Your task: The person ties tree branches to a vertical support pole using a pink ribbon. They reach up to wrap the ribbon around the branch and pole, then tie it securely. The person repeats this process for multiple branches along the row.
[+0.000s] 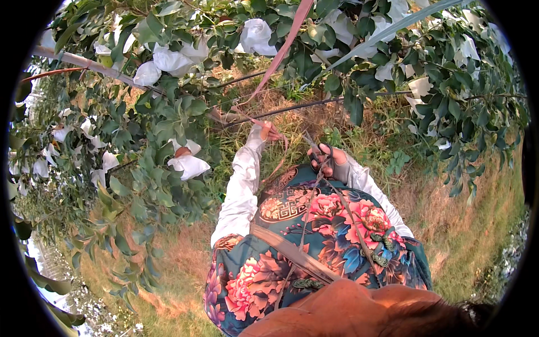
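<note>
Left hand (268, 132) pinching pinkish strap (281, 53) near thin dark branch (292, 106); right hand (324, 158) fingers closed around scissors (315, 147). White paper fruit bags (188, 164) hanging among leaves.

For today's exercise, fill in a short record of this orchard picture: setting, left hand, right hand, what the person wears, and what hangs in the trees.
Setting: orchard, leafy branches over dry grass
Left hand: left hand raised, gripping a pinkish strap that runs up into the branches
Right hand: right hand closed around scissors, blades pointing up toward the strap
Clothing: floral vest, white sleeves
In the trees: white paper bags wrapped around fruit
</note>
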Demonstrator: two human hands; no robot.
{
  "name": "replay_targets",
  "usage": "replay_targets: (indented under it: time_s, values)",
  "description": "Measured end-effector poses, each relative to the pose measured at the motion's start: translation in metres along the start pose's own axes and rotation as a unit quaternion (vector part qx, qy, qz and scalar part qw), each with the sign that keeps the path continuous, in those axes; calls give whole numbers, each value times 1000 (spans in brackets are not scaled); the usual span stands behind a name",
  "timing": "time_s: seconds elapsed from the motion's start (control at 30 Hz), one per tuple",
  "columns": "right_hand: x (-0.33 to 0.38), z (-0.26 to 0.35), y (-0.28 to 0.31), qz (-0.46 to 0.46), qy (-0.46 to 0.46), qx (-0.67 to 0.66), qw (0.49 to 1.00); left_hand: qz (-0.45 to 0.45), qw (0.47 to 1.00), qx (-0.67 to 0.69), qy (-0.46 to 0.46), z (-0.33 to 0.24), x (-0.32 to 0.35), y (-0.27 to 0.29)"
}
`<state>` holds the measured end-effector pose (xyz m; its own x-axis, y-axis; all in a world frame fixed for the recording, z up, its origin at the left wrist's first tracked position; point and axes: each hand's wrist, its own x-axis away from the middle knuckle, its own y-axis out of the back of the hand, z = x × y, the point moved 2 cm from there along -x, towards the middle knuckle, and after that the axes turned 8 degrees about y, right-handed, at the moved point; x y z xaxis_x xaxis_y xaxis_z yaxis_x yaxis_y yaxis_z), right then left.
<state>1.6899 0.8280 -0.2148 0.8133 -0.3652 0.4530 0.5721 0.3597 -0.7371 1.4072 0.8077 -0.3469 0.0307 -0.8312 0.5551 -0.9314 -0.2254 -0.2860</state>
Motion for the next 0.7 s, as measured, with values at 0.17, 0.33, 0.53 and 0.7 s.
replay_targets:
  time_s: [0.17, 0.33, 0.53, 0.7]
  values:
    - [-1, 2, -9, 58, -21, -95, 994, 112, 981, 74, -140, -54, 15, -30]
    - [-10, -2, -4, 75, -4, -117, 990, 39, 980, 55, -190, -78, 41, -68]
    - [3, 14, -20, 21, 39, 170, 984, 58, 980, 30, -189, -92, 43, -72]
    - [19, 38, -49, 29, 46, 479, 876, 123, 968, 80, -205, -78, 8, -52]
